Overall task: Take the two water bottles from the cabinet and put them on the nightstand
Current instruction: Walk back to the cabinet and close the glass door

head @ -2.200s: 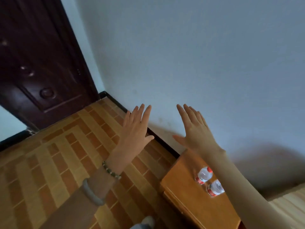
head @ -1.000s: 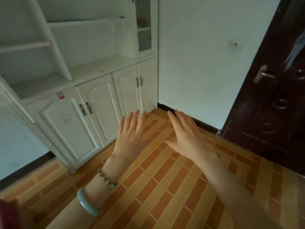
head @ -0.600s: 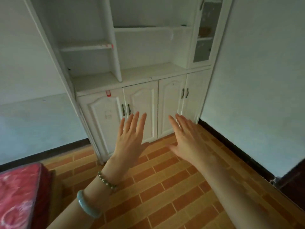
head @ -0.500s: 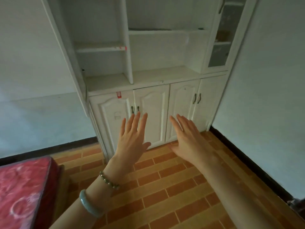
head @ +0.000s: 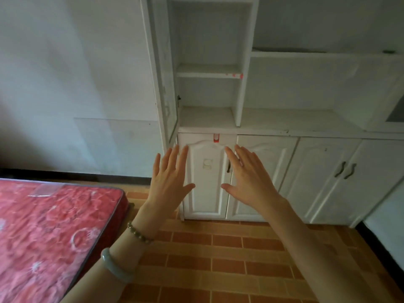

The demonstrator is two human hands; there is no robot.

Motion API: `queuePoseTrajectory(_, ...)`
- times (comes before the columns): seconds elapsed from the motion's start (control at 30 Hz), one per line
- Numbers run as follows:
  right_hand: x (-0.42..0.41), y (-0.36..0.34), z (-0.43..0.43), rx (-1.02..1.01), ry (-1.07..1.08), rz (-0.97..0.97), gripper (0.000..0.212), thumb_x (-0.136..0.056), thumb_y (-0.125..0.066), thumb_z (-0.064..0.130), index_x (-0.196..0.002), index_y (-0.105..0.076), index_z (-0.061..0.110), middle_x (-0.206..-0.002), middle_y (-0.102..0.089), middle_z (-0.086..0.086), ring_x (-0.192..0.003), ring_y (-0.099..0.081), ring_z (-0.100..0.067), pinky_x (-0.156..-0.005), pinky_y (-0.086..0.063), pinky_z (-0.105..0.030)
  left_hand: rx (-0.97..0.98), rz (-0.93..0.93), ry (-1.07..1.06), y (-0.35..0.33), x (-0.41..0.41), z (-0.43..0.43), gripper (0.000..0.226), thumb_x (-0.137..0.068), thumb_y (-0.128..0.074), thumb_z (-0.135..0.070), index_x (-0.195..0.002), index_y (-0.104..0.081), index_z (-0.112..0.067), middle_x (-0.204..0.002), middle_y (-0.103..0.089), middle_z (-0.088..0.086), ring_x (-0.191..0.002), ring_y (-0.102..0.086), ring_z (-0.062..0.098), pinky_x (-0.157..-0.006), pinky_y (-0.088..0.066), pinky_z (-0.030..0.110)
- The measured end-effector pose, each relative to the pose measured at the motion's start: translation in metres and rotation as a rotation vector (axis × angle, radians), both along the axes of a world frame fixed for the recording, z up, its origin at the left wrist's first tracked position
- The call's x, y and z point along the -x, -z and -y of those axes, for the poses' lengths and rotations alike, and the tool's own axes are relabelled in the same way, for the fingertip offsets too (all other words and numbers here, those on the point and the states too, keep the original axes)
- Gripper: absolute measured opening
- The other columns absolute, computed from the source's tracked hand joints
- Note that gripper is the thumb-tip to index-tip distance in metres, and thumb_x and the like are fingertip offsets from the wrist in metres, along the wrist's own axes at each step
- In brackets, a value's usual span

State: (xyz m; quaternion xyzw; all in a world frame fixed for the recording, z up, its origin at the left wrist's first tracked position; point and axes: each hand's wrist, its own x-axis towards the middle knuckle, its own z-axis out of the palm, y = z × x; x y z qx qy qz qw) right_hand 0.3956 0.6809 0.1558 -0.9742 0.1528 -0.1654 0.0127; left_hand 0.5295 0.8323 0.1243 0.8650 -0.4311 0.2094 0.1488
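A white cabinet (head: pixel 269 127) fills the wall ahead, with bare open shelves above and closed lower doors below. My left hand (head: pixel 169 182) and my right hand (head: pixel 249 178) are raised side by side in front of the leftmost lower doors, palms forward, fingers spread, holding nothing. Neither hand touches the cabinet. No water bottle and no nightstand appear in this view. A narrow glass door (head: pixel 166 84) on the cabinet's left side stands open.
A bed with a red patterned mattress (head: pixel 50 232) occupies the lower left, its corner close to my left forearm. Orange brick-pattern floor (head: pixel 218 259) runs between the bed and the cabinet. A plain wall (head: pixel 76 84) stands to the left.
The view has swung from the wooden nightstand with two bottles, past the dark door, round to the white cabinet and bed. Both hands stayed raised and empty throughout.
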Motion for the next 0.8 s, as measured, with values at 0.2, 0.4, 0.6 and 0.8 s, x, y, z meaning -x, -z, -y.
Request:
queuePoseTrajectory(0.2,-0.092,-0.002,0.024,0.009,-0.095,0.028,0.091,-0.083,-0.06,0.044,-0.145,0.003,0.018,-0.155,-0.005,-0.011,-0.141,-0.003,-0.026,-0.115,-0.008,-0.043,0.06,0.011,-0.103,-0.001,-0.092,0.014,0.1,-0.075,-0.071,-0.041,-0.146,-0.009,-0.01,-0.154,-0.013,0.017,-0.141,-0.011,0.035,-0.113,-0.003,0.048)
queuePoseTrajectory(0.4,-0.174,-0.012,0.043,0.009,-0.139,0.076,0.089,-0.082,-0.061,0.043,-0.145,-0.003,0.017,-0.154,-0.011,-0.013,-0.141,-0.007,-0.027,-0.115,-0.009,-0.044,0.008,0.081,-0.155,-0.011,-0.174,0.034,0.099,-0.073,-0.075,-0.038,-0.146,-0.013,-0.009,-0.152,-0.019,0.02,-0.139,-0.017,0.037,-0.111,-0.006,0.049)
queuePoseTrajectory(0.6,-0.228,-0.02,0.061,0.026,-0.164,0.087,0.09,-0.082,-0.062,0.041,-0.145,-0.003,0.015,-0.153,-0.012,-0.015,-0.14,-0.008,-0.028,-0.115,-0.008,-0.043,0.012,0.121,-0.183,-0.014,-0.229,0.051,0.093,-0.075,-0.069,-0.046,-0.144,-0.018,-0.008,-0.149,-0.028,0.02,-0.136,-0.026,0.039,-0.11,-0.01,0.05)
queuePoseTrajectory(0.8,-0.261,-0.021,0.08,0.036,-0.194,0.085,0.089,-0.08,-0.066,0.039,-0.145,-0.01,0.013,-0.151,-0.02,-0.017,-0.139,-0.015,-0.031,-0.114,-0.013,-0.045,0.066,0.141,-0.208,-0.015,-0.254,0.069,0.079,-0.084,-0.052,-0.05,-0.141,-0.027,-0.001,-0.146,-0.034,0.019,-0.134,-0.031,0.037,-0.11,-0.012,0.051)
